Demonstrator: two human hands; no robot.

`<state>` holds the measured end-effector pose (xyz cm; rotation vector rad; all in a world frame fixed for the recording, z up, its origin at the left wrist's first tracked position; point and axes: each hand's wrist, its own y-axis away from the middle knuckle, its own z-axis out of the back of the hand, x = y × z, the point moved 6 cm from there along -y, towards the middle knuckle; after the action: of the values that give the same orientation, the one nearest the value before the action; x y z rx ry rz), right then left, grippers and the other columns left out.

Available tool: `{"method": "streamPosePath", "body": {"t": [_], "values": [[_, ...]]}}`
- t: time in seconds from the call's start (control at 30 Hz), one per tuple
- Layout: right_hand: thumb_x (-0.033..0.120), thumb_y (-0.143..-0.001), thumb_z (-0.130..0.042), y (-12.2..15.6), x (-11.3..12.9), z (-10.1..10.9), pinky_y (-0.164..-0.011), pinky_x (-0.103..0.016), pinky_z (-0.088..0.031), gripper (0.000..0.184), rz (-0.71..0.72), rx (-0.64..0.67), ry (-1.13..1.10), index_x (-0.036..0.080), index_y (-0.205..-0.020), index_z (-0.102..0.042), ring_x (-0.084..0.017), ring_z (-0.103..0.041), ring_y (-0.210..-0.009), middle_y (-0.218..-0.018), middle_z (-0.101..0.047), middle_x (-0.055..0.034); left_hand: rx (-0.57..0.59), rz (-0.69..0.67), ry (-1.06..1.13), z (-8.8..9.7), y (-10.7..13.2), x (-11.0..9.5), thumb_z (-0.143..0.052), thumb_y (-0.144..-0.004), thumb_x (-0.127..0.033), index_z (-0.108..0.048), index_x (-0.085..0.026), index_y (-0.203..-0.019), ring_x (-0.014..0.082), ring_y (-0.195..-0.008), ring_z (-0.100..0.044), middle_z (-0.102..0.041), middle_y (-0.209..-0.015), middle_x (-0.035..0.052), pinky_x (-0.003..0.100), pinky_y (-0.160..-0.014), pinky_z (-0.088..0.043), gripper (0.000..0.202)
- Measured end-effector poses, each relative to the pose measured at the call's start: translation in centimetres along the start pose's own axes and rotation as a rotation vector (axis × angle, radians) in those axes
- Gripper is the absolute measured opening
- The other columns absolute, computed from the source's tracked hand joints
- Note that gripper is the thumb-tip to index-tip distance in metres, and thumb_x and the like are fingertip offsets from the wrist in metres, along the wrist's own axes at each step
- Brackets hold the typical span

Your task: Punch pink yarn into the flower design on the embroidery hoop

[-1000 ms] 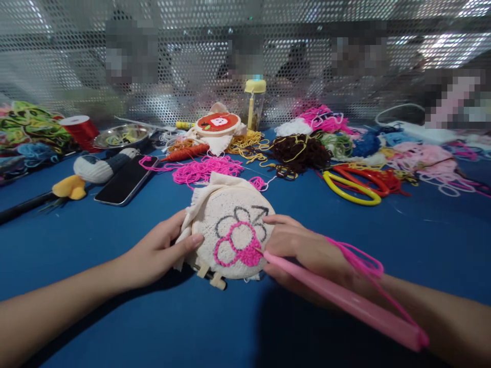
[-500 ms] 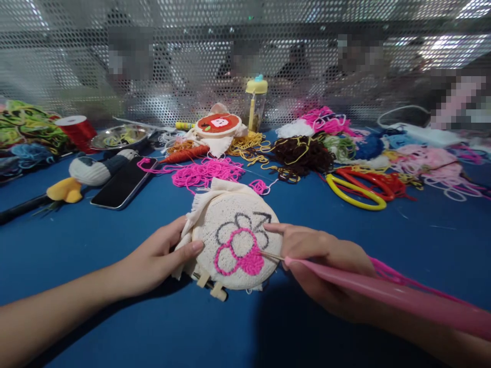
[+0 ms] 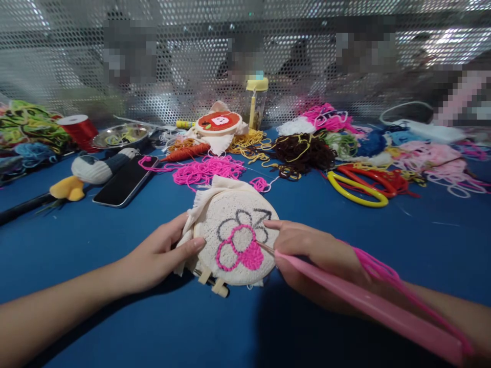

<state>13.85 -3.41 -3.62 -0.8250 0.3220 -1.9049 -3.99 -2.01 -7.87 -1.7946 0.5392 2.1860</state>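
A wide table [image 3: 115, 327] with a deep blue, matte top fills the lower part of the view and runs out past both side edges. Along its far edge stands a screen [image 3: 184, 56] of grey metal punched with close rows of small round holes, rising to the top of the picture. Through the holes, dim seated figures [image 3: 295, 61] show on the other side, too blurred to make out. Bright white light [image 3: 452, 38] breaks through the screen toward the upper right, and a paler glow sits at the upper left corner.
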Motion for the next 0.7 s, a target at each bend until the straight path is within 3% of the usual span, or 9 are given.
{"method": "streamPosePath", "body": {"t": [0.17, 0.27, 0.33, 0.43, 0.5, 0.6, 0.7], "values": [[0.022, -0.083, -0.038, 0.1, -0.8, -1.8, -0.088, -0.031, -0.033, 0.028, 0.02, 0.171, 0.224, 0.018, -0.055, -0.042, -0.008, -0.04, -0.054, -0.052, -0.043, 0.0048, -0.05, -0.069, -0.152, 0.2, 0.4, -0.4, -0.046, -0.081, -0.03, -0.046, -0.02, -0.1, 0.0077, -0.055, -0.043, -0.047, -0.062, -0.0042, 0.017, -0.05, -0.037, 0.022], [0.035, -0.085, -0.038, -0.1, -0.7, -2.0, -0.083, -0.029, -0.032, 0.038, 0.039, 0.151, 0.4, 0.017, -0.052, -0.044, -0.008, -0.04, -0.049, -0.046, -0.044, 0.0056, -0.079, -0.128, -0.297, 0.3, 0.9, -0.8, -0.047, -0.08, -0.027, -0.049, -0.019, -0.091, 0.0093, -0.059, -0.044, -0.045, -0.06, -0.004, 0.017, -0.051, -0.037, 0.014], [0.031, -0.086, -0.037, -0.4, -0.2, -1.6, -0.079, -0.03, -0.032, 0.036, 0.066, 0.075, 0.467, 0.017, -0.056, -0.049, -0.007, -0.043, -0.05, -0.047, -0.048, 0.005, -0.078, -0.168, -0.367, 0.2, 1.2, -1.0, -0.047, -0.08, -0.026, -0.049, -0.019, -0.09, 0.011, -0.064, -0.047, -0.046, -0.06, -0.0034, 0.018, -0.053, -0.039, 0.013], [0.015, -0.085, -0.039, -0.8, 0.6, -1.0, -0.075, -0.03, -0.032, 0.028, 0.07, -0.022, 0.509, 0.017, -0.063, -0.056, -0.007, -0.046, -0.051, -0.052, -0.054, 0.0047, -0.073, -0.206, -0.418, 0.0, 1.5, -1.2, -0.047, -0.079, -0.024, -0.05, -0.019, -0.096, 0.0144, -0.072, -0.05, -0.049, -0.063, -0.0016, 0.021, -0.06, -0.042, 0.018], [0.013, -0.084, -0.04, -0.9, 0.5, -0.9, -0.074, -0.029, -0.033, 0.028, 0.047, -0.029, 0.509, 0.018, -0.061, -0.056, -0.007, -0.046, -0.051, -0.054, -0.056, 0.0049, -0.056, -0.221, -0.443, -0.2, 1.6, -1.2, -0.048, -0.079, -0.023, -0.047, -0.02, -0.106, 0.0168, -0.078, -0.051, -0.053, -0.069, 0.0007, 0.023, -0.064, -0.044, 0.028], [0.024, -0.085, -0.041, -0.7, -0.1, -1.2, -0.079, -0.031, -0.035, 0.027, 0.049, 0.028, 0.443, 0.017, -0.063, -0.056, -0.008, -0.049, -0.056, -0.058, -0.059, 0.0029, -0.019, -0.234, -0.454, -0.7, 1.6, -1.2, -0.049, -0.078, -0.024, -0.033, -0.022, -0.121, 0.019, -0.091, -0.05, -0.056, -0.091, 0.0046, 0.027, -0.076, -0.043, 0.047], [0.036, -0.082, -0.043, -0.5, -0.8, -1.3, -0.086, -0.036, -0.035, 0.03, 0.044, 0.109, 0.259, 0.018, -0.062, -0.055, -0.009, -0.051, -0.058, -0.056, -0.057, 0.0031, -0.006, -0.177, -0.389, -0.6, 1.3, -0.8, -0.047, -0.08, -0.024, -0.025, -0.025, -0.126, 0.0184, -0.097, -0.048, -0.052, -0.106, 0.005, 0.028, -0.083, -0.04, 0.051]]}}
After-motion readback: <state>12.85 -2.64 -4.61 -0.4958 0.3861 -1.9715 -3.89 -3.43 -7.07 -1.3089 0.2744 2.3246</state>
